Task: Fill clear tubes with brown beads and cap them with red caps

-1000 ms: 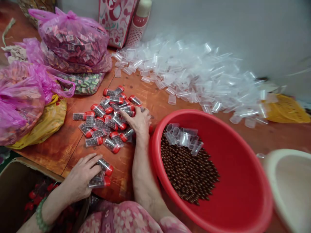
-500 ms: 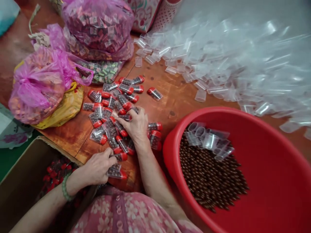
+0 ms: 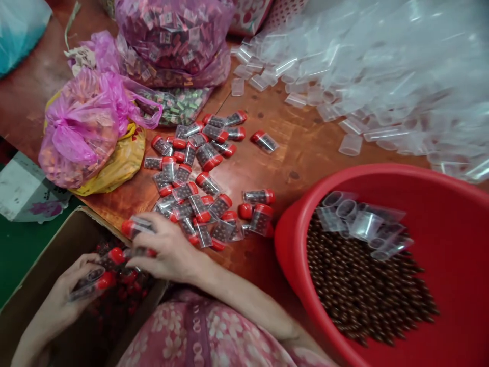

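Clear plastic tubes with red caps, filled with small dark balls, lie in a loose pile of filled tubes (image 3: 198, 204) on the wooden table. Over the cardboard box (image 3: 49, 260), my left hand (image 3: 57, 295) is closed around several of these tubes (image 3: 91, 283). At the table's edge by the box, my right hand (image 3: 171, 250) grips more red-capped tubes (image 3: 139, 227) between thumb and fingers, slightly blurred. Inside the box, more red-capped tubes (image 3: 122, 300) lie in shadow.
To the right stands a red tub (image 3: 294, 229) with dark brown balls (image 3: 367, 290) and several empty tubes (image 3: 367, 224). A heap of clear empty tubes (image 3: 362, 86) spreads behind it. Pink bags (image 3: 175, 35) of small packets and a yellow bag (image 3: 118, 163) sit at the back left.
Both hands have moved left from the pile to the box, each now carrying tubes. The tubes at the table's near edge are gone from there. The view has shifted slightly.
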Action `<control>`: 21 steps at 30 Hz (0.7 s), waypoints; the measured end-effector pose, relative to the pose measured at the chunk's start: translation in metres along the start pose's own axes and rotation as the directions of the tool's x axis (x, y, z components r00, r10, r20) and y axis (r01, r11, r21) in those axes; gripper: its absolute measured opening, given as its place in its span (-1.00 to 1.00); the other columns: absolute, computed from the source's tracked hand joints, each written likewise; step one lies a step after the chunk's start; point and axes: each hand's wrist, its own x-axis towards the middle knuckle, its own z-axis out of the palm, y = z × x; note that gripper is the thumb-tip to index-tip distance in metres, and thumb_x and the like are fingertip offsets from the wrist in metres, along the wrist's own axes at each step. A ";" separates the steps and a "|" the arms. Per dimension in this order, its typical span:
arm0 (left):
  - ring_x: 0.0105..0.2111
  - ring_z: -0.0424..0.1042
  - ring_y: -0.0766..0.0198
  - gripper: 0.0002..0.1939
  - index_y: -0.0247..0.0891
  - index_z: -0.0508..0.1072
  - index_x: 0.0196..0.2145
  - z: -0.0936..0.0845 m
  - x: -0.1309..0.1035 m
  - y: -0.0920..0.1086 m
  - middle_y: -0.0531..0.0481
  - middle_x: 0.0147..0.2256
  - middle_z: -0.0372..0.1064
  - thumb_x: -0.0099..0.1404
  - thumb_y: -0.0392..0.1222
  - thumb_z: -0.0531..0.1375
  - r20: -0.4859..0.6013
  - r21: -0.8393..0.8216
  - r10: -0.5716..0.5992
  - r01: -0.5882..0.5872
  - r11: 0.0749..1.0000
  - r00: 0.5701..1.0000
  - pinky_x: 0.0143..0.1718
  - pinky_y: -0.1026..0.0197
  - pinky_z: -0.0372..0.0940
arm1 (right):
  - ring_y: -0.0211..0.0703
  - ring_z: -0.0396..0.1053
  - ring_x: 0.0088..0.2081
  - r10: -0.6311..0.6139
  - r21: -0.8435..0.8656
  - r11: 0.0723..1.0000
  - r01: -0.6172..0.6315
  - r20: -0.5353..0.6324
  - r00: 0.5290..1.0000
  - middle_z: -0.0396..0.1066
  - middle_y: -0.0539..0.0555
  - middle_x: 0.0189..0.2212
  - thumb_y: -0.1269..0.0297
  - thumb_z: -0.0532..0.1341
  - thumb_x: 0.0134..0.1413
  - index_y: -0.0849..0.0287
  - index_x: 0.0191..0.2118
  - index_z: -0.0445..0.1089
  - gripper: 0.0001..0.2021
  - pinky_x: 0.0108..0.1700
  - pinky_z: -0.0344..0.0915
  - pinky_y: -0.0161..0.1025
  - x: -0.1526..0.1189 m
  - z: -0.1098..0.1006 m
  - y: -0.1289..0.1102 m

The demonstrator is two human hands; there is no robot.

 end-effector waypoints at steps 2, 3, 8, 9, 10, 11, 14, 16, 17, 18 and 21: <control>-0.11 0.44 0.10 -0.80 -0.19 0.49 -0.22 0.010 -0.006 -0.028 -0.13 -0.09 0.39 0.27 -0.08 0.14 0.051 0.139 -0.100 0.092 0.986 0.994 -0.11 0.19 0.37 | -0.05 0.31 0.01 -0.055 -0.097 0.992 0.084 0.263 0.963 0.25 0.22 0.09 0.06 0.23 0.16 0.10 -0.16 0.45 -0.75 -0.02 0.37 -0.11 0.000 0.026 -0.009; -0.13 0.45 0.10 -0.80 -0.21 0.49 -0.25 0.016 -0.006 -0.040 -0.14 -0.11 0.40 0.26 -0.13 0.10 0.077 0.221 -0.148 0.128 0.967 0.986 -0.11 0.16 0.37 | -0.01 0.30 -0.01 -0.057 -0.160 0.980 0.120 0.350 0.935 0.25 0.23 0.09 0.12 0.22 0.18 0.09 -0.15 0.45 -0.79 -0.04 0.37 -0.06 -0.001 0.036 -0.011; -0.06 0.46 -0.07 -0.63 -0.30 0.49 -0.15 0.023 0.003 -0.057 -0.29 -0.02 0.38 0.11 -0.18 0.07 0.067 0.479 -0.246 0.185 0.858 0.967 -0.04 -0.03 0.38 | 0.11 0.25 0.09 -0.108 -0.179 0.956 0.232 0.521 0.847 0.16 0.23 0.21 0.15 0.20 0.20 0.03 -0.10 0.48 -0.79 0.01 0.32 0.08 -0.005 0.053 -0.013; -0.01 0.44 -0.11 -0.59 -0.29 0.49 -0.12 0.017 0.005 -0.052 -0.30 0.01 0.38 0.10 -0.13 0.10 0.033 0.483 -0.202 0.161 0.861 0.979 -0.01 -0.06 0.38 | 0.11 0.22 0.14 -0.141 -0.131 0.962 0.241 0.520 0.843 0.12 0.23 0.24 0.10 0.20 0.19 0.00 -0.04 0.46 -0.73 0.03 0.31 0.07 -0.005 0.049 -0.012; 0.01 0.43 -0.12 -0.58 -0.26 0.48 -0.10 0.010 0.007 -0.044 -0.27 0.02 0.39 0.10 -0.06 0.13 -0.001 0.466 -0.148 0.131 0.875 0.989 0.01 -0.08 0.38 | 0.07 0.20 0.18 -0.178 -0.082 0.965 0.250 0.496 0.850 0.09 0.22 0.27 0.06 0.19 0.20 -0.02 0.02 0.44 -0.69 0.06 0.30 0.04 -0.006 0.044 -0.011; 0.01 0.44 -0.11 -0.58 -0.21 0.47 -0.10 0.002 0.010 -0.034 -0.21 0.01 0.41 0.12 0.01 0.14 -0.033 0.435 -0.097 0.101 0.895 0.995 0.00 -0.08 0.39 | 0.00 0.19 0.20 -0.216 -0.038 0.965 0.260 0.449 0.867 0.08 0.21 0.28 0.03 0.17 0.22 -0.02 0.05 0.42 -0.66 0.10 0.28 -0.03 -0.008 0.036 -0.008; -0.05 0.47 0.04 -0.60 0.01 0.39 0.00 -0.013 0.030 0.004 0.03 0.00 0.43 0.26 0.14 0.11 -0.074 0.244 0.033 -0.014 0.970 0.997 -0.05 -0.01 0.44 | -0.17 0.22 0.19 -0.176 -0.120 0.974 0.194 0.146 0.974 0.22 0.16 0.20 0.00 0.08 0.28 0.08 -0.02 0.45 -0.64 0.19 0.20 -0.17 -0.020 0.006 0.006; 0.07 0.40 0.00 -0.36 -0.01 0.24 0.18 -0.008 0.056 0.029 -0.04 0.14 0.31 0.20 0.24 0.17 -0.112 0.216 0.163 -0.136 0.967 0.980 0.06 -0.08 0.36 | -0.03 0.14 0.24 0.012 -0.365 0.928 -0.074 -0.170 0.985 0.27 0.17 0.17 0.03 0.09 0.27 0.10 -0.05 0.45 -0.67 0.25 0.12 0.01 -0.034 -0.020 0.020; 0.16 0.30 -0.09 -0.22 -0.09 0.18 0.23 -0.001 0.072 0.041 -0.14 0.21 0.22 0.15 0.30 0.19 -0.139 0.266 0.246 -0.203 0.942 0.959 0.14 -0.17 0.27 | 0.09 0.06 0.28 0.122 -0.467 0.838 -0.281 -0.342 0.932 0.24 0.19 0.19 0.05 0.12 0.25 0.10 -0.02 0.44 -0.67 0.26 0.05 0.15 -0.043 -0.032 0.027; 0.26 0.15 -0.17 -0.04 -0.19 0.08 0.30 0.009 0.089 0.051 -0.26 0.28 0.08 0.10 0.37 0.20 -0.126 0.315 0.290 -0.239 0.919 0.949 0.20 -0.23 0.17 | 0.22 -0.04 0.32 0.215 -0.514 0.715 -0.474 -0.484 0.848 0.17 0.23 0.23 0.02 0.15 0.21 0.10 0.03 0.40 -0.62 0.26 -0.02 0.27 -0.051 -0.043 0.034; 0.34 -0.14 -0.34 0.32 -0.30 -0.19 0.38 0.043 0.132 0.073 -0.47 0.37 -0.31 -0.10 0.48 0.26 -0.049 0.384 0.345 -0.301 0.873 0.937 0.22 -0.32 0.06 | 0.49 -0.26 0.35 0.385 -0.488 0.423 -0.763 -0.666 0.639 -0.05 0.44 0.31 -0.15 0.19 0.10 0.28 0.17 0.29 -0.33 0.23 -0.08 0.42 -0.071 -0.067 0.055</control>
